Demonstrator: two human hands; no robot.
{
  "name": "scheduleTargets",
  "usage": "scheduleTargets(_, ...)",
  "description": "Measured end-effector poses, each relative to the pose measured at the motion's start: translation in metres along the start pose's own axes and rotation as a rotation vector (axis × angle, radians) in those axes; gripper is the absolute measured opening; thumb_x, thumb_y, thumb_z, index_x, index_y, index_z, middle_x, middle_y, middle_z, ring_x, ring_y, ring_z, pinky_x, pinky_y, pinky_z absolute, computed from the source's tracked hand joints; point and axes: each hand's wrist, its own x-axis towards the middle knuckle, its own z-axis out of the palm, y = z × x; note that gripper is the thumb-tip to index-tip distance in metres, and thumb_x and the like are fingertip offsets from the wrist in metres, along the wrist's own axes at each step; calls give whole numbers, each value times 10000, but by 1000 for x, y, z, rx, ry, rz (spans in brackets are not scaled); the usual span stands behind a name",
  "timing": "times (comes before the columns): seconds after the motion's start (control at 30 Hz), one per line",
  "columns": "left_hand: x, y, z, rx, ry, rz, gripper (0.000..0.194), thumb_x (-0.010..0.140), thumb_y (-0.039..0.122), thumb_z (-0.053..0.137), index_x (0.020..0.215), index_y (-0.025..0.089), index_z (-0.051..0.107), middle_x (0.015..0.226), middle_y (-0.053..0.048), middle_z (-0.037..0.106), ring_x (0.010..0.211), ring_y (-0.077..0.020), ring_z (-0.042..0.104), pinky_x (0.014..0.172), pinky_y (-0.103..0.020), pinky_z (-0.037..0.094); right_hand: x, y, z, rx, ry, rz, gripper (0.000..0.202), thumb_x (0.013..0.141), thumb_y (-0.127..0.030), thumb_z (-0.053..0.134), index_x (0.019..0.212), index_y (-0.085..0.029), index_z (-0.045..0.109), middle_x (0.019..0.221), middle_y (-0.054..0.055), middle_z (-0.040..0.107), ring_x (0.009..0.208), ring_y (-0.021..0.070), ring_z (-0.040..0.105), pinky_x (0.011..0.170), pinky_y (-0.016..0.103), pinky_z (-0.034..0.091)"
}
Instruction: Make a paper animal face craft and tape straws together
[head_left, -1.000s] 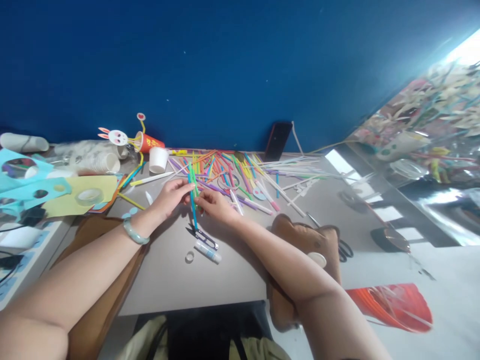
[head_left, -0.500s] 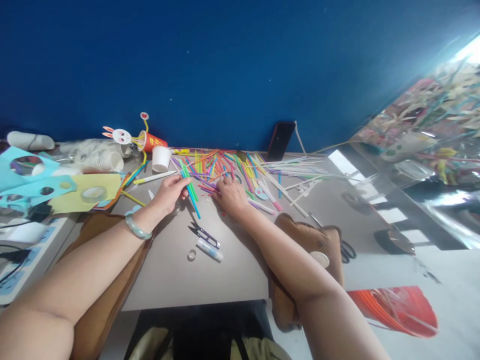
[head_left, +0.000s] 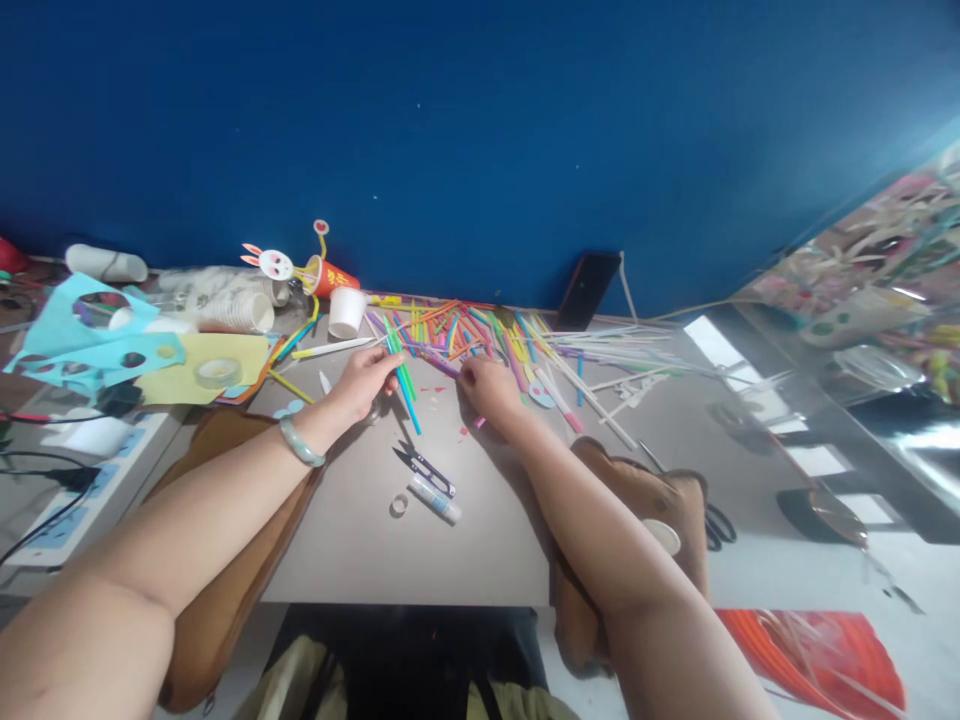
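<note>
Pinched in my left hand (head_left: 367,382) are a few blue and green straws (head_left: 407,385), slanting down toward the table. My right hand (head_left: 489,388) is at the front of a pile of coloured straws (head_left: 450,328), its fingers curled down at a purple piece (head_left: 436,362); whether they grip it is hidden. Small snips (head_left: 425,468), a glue stick (head_left: 435,498) and a small clear ring (head_left: 398,505) lie on the table below the hands. A white cup (head_left: 346,312) stands behind my left hand.
A rabbit-faced red cup (head_left: 330,278), stacked cups (head_left: 244,312) and cut paper (head_left: 202,365) are at the left. A dark phone (head_left: 589,290) leans on the blue wall. Brown cushions (head_left: 630,500) lie under both forearms. An orange container (head_left: 825,655) is at lower right.
The view has shifted, so the table's things appear farther right. My left hand still holds the straws. Fewer loose straws show beside my right hand, whose fingers are more curled.
</note>
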Motion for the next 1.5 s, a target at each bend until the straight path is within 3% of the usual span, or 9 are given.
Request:
scheduleTargets(0.43, -2, -1, 0, 5, -79, 29, 260, 691, 363, 750, 686, 150, 601, 523, 29, 541, 442, -73, 485, 433, -195, 351, -5, -5, -1, 266, 173, -101, 205, 906, -221, 513, 939, -172, 709, 961, 95, 719, 830, 218, 620, 708, 298, 397)
scheduleTargets(0.6, -6, 3, 3, 31, -111, 32, 277, 695, 385, 762, 702, 148, 618, 523, 34, 538, 459, -77, 495, 453, -197, 371, -10, -11, -1, 545, 264, -113, 230, 885, -326, 579, 952, -164, 729, 865, 75, 709, 767, 188, 599, 691, 279, 409)
scheduleTargets(0.73, -10, 5, 6, 32, -170, 38, 304, 697, 406, 770, 696, 147, 610, 533, 32, 544, 470, -76, 496, 465, -196, 384, -18, -23, -5, 898, 52, -131, 376, 898, -450, 544, 772, -141, 717, 622, 12, 609, 563, 115, 492, 559, 246, 356)
scheduleTargets(0.83, -11, 5, 6, 35, -200, 23, 296, 720, 403, 753, 700, 146, 608, 544, 23, 560, 475, -75, 503, 467, -192, 383, -23, -29, -5, 1093, -145, -155, 320, 827, -436, 631, 810, -125, 702, 565, -28, 547, 481, 74, 412, 499, 226, 318)
scheduleTargets(0.93, -13, 8, 7, 44, -206, 11, 278, 731, 377, 740, 673, 145, 600, 519, 22, 549, 462, -75, 498, 468, -192, 386, -23, -29, -4, 1210, -243, -151, 276, 776, -397, 677, 837, -128, 676, 511, -67, 475, 433, 54, 350, 455, 215, 272)
scheduleTargets(1.33, -18, 18, 7, 97, -246, -14, 271, 749, 353, 711, 624, 150, 582, 486, 15, 533, 446, -80, 477, 468, -202, 372, -25, -26, -13, 1227, -289, -235, 235, 813, -385, 615, 809, -150, 633, 593, -55, 509, 462, 53, 355, 446, 210, 254)
scheduleTargets(1.5, -15, 14, 6, 71, -222, 31, 290, 747, 382, 716, 650, 144, 583, 499, 23, 523, 458, -74, 473, 476, -197, 375, -24, -26, -9, 1192, -208, -154, 216, 801, -348, 609, 802, -135, 645, 608, -37, 547, 463, 54, 380, 447, 211, 273)
